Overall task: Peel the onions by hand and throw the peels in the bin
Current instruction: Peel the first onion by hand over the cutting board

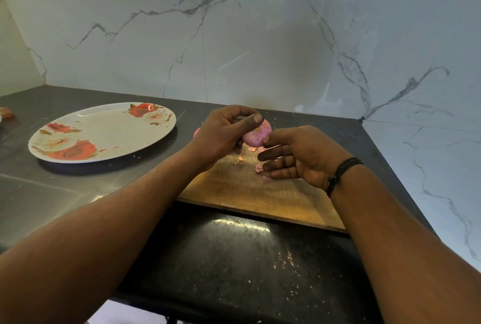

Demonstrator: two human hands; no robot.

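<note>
Here, taking the wooden cutting board (pixel 260 193) as the landmark, a floral plate (pixel 104 132) sits on the dark table (pixel 52 193) to its left. Above the board's far end, the left hand (pixel 221 133) grips a peeled onion (pixel 257 135), thumb curled over its top and the other fingers wrapped behind. The onion is pink, smooth and glossy with a few flecks. Just right of it, the right hand (pixel 299 159) holds nothing, its fingers (pixel 273 155) straight and slightly apart, tips nearly touching the onion. Small pink peel scraps (pixel 259 167) lie on the board below.
</note>
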